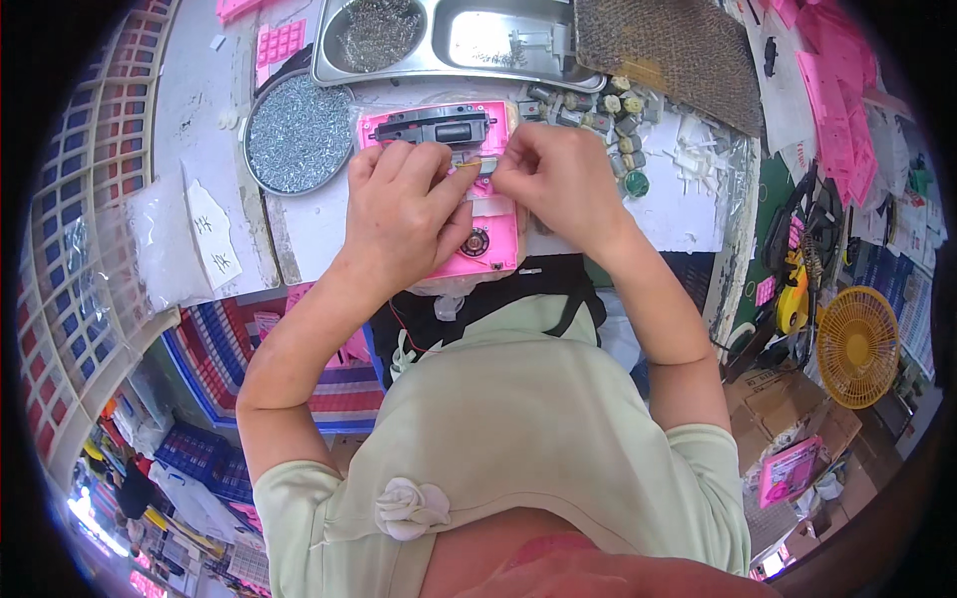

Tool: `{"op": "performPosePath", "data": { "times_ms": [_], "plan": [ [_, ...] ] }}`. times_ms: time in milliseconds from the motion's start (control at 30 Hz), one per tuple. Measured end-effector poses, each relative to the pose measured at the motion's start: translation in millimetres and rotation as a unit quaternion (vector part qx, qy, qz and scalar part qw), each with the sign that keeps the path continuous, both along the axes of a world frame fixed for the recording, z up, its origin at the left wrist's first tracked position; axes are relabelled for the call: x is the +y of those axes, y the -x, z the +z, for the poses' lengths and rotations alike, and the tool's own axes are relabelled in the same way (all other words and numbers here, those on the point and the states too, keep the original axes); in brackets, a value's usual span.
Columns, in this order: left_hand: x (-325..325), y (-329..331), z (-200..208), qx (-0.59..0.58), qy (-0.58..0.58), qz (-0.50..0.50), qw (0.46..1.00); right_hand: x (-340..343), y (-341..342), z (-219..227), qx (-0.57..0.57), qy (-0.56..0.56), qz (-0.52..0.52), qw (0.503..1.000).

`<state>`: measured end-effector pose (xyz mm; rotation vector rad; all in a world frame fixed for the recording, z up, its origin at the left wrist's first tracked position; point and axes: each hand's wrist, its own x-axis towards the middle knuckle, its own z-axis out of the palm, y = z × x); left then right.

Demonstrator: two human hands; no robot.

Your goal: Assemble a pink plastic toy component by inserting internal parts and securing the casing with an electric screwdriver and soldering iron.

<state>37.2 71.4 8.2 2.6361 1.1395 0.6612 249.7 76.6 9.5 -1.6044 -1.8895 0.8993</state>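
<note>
A pink plastic toy housing (490, 231) lies flat on the white worktop (319, 224), with a black part (434, 127) along its far edge and a small round speaker (476, 241) near its front. My left hand (404, 204) rests on the housing, fingers curled over its middle. My right hand (558, 179) is beside it, pinching a small yellowish piece (471, 164) between the two hands over the housing. Much of the housing is hidden under my hands.
A round pan of small silver screws (294, 135) sits to the left. A steel tray (469, 40) stands at the back. Several small motors (608, 115) and white plastic bits (703, 149) lie to the right. Pink parts (832, 110) and a yellow fan (857, 347) are farther right.
</note>
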Motion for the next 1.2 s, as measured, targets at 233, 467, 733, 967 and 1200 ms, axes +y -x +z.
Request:
{"op": "performPosePath", "data": {
  "times_ms": [233, 467, 733, 967, 1200],
  "plan": [
    [1, -3, 0, -0.032, -0.009, -0.008, 0.999, -6, -16, -9, 0.135, 0.154, -0.070, 0.976],
    [1, -6, -5, -0.034, -0.023, -0.014, 0.999, 10, -3, 13, -0.027, 0.103, 0.003, 0.994],
    [0, -1, -8, -0.045, -0.023, -0.020, 0.999, 15, 8, 20, -0.183, 0.028, 0.081, 0.979],
    [14, 10, -5, -0.112, -0.002, -0.036, 0.993, 22, -22, 6, 0.167, 0.309, -0.005, 0.936],
    [33, 18, 1, -0.090, 0.006, -0.034, 0.995, 16, -12, 11, 0.092, 0.265, -0.014, 0.960]
  ]
}}
